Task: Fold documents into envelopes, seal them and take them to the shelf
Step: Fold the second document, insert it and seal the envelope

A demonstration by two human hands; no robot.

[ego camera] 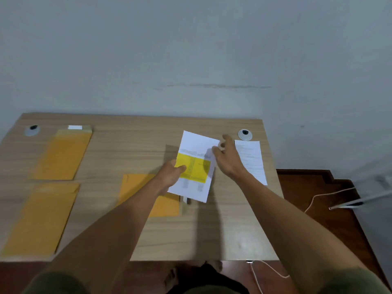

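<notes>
left hand (172,174) pinches the document (194,166) above the table (131,145), right hand (228,159) seemingly spread at its edge

The desk (131,145) is pale wood-grain laminate, smooth with a faint sheen. The envelopes (61,155) are matt brown-yellow paper. The printed sheet (197,143) is thin white paper with a yellow block. The wall (191,49) looks matt painted plaster; the floor (318,198) is dark glossy wood.
</notes>
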